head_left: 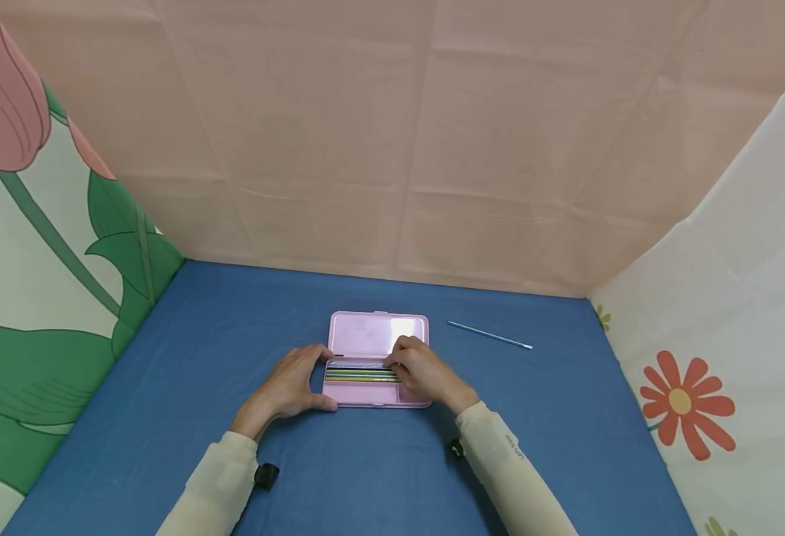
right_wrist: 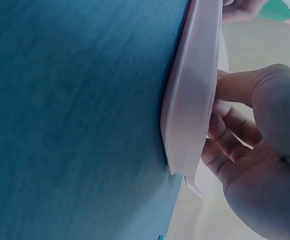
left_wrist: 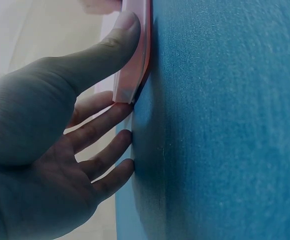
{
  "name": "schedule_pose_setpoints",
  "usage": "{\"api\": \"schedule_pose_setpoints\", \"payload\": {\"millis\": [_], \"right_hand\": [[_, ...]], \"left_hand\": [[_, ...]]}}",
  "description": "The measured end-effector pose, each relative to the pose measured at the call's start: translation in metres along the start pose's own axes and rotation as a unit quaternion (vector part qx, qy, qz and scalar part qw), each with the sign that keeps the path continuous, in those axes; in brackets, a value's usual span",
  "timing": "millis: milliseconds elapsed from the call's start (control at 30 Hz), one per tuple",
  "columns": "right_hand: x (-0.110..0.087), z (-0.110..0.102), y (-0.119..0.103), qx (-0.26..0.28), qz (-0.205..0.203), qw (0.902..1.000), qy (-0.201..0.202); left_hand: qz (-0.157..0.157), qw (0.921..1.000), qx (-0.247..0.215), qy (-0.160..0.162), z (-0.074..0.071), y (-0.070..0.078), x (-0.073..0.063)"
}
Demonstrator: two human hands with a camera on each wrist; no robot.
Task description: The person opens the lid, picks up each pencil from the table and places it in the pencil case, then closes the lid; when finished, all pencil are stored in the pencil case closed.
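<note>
A pink pencil case lies open on the blue cloth, its lid folded back away from me. Several colored pencils lie side by side in its long compartment. My left hand grips the case's left end, thumb against the front wall and forefinger at the hinge side. From the right, my right hand reaches over the case with bent fingers, pinching at the pencils' right ends. Its fingertips are partly hidden behind the case wall in the right wrist view; I cannot tell which pencil they pinch.
One light blue pencil lies on the blue cloth, right of the lid. A beige cloth wall rises behind the table. Printed panels flank it, a leafy one left and a flowered one right.
</note>
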State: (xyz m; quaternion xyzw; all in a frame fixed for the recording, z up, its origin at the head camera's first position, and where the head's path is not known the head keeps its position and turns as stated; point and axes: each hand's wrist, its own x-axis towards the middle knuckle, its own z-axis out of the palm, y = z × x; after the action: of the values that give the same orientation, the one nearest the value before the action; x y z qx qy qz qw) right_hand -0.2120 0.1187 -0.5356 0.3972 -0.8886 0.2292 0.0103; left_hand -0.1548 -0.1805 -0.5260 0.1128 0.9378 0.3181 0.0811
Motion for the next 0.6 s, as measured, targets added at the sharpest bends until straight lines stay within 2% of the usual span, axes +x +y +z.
{"api": "schedule_pose_setpoints", "payload": {"millis": [400, 600], "right_hand": [[-0.003, -0.005, 0.004, 0.042, 0.020, 0.9989, -0.003], [-0.018, -0.017, 0.012, 0.078, 0.040, 0.9954, 0.039]], "left_hand": [[0.003, 1.0000, 0.005, -0.003, -0.003, 0.001, 0.001], [0.006, 1.0000, 0.004, -0.003, -0.002, 0.000, 0.000]]}}
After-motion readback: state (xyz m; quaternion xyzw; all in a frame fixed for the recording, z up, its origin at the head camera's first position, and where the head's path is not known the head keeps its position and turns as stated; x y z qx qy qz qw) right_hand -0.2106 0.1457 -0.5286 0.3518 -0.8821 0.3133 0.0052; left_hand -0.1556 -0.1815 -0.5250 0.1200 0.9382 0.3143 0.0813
